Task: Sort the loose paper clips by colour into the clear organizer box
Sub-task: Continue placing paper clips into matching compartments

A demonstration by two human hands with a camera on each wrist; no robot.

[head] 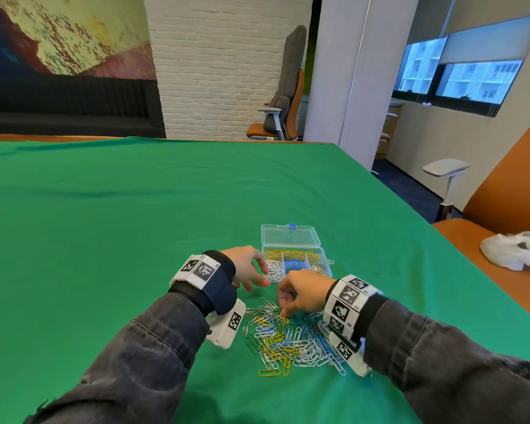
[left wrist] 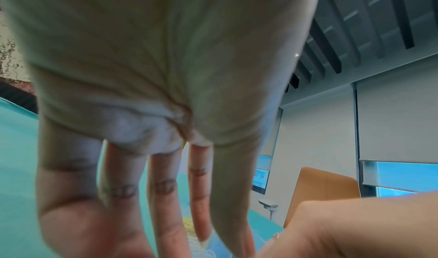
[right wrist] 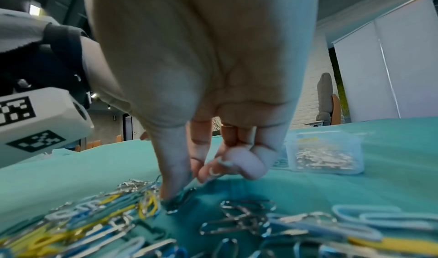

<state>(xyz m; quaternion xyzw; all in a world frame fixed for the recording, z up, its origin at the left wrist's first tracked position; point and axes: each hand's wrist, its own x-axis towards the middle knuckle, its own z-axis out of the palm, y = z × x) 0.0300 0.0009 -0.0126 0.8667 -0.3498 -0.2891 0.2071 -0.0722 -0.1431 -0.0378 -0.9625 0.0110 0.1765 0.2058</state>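
Observation:
A loose pile of paper clips (head: 288, 341) in yellow, blue, white and silver lies on the green cloth in front of me. Just beyond it stands the clear organizer box (head: 326, 264), lid (head: 289, 235) folded back, with yellow, white, blue and silver clips in separate compartments. My right hand (head: 283, 312) reaches down onto the pile's far edge; in the right wrist view its thumb (right wrist: 173, 183) and forefinger close on a silver clip (right wrist: 175, 205), the other fingers curled. My left hand (head: 257, 278) hovers by the box's front left corner, fingers (left wrist: 163, 196) straight, spread and holding nothing.
The green cloth (head: 135, 224) covers the whole table; its right edge runs close past the box. An orange chair (head: 502, 209) stands at the right with a white plastic bag (head: 514, 249) on its seat.

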